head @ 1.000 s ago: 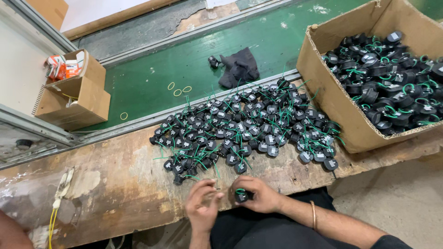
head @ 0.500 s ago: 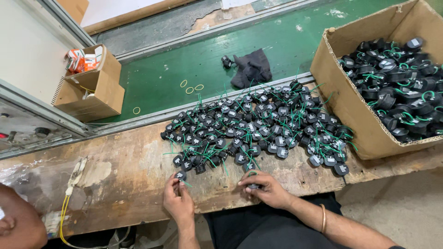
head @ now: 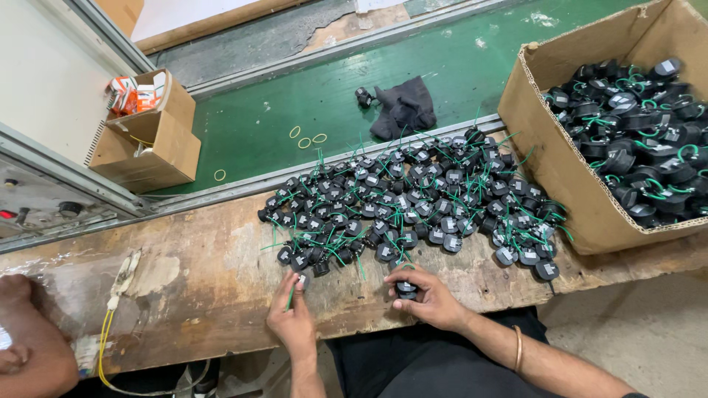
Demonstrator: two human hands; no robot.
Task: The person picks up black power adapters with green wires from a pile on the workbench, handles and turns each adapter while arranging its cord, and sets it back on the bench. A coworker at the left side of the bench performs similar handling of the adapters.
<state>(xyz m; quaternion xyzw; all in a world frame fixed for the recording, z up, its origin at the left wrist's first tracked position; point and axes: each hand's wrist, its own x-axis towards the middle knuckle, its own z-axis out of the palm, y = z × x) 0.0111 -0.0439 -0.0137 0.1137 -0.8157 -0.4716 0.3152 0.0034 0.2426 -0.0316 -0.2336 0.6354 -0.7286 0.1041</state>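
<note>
Head view, looking down on a worn wooden surface (head: pixel 184 295). Left hand (head: pixel 293 318) sits at approx 6 o'clock of the frame, fingers pinched together on a small black part w/ green wire (head: pixel 301 283), right at the near edge of the pile of black parts (head: pixel 413 199). Right hand (head: pixel 431 298) is just beside it, at 3 o'clock from the left hand, fingers clamped round another black round part (head: pixel 406 288), held just off the pile's near edge. The pile spreads across the surface centre, green wires sticking out everywhere. At 2–3 o'clock of the frame a big cardboard box (head: pixel 560 169) holds more of the same parts. Behind the pile, toward 12 o'clock, runs a green belt (head: pixel 280 110) w/ a dark cloth (head: pixel 404 109) and a few yellow rubber bands (head: pixel 308 137) on it. At 10 o'clock a small cardboard box (head: pixel 158 147) w/ orange-and-white packets inside. At 8 o'clock, bottom-left corner, another person's arm (head: pixel 29 343) rests on the surface, well apart from both hands.
</note>
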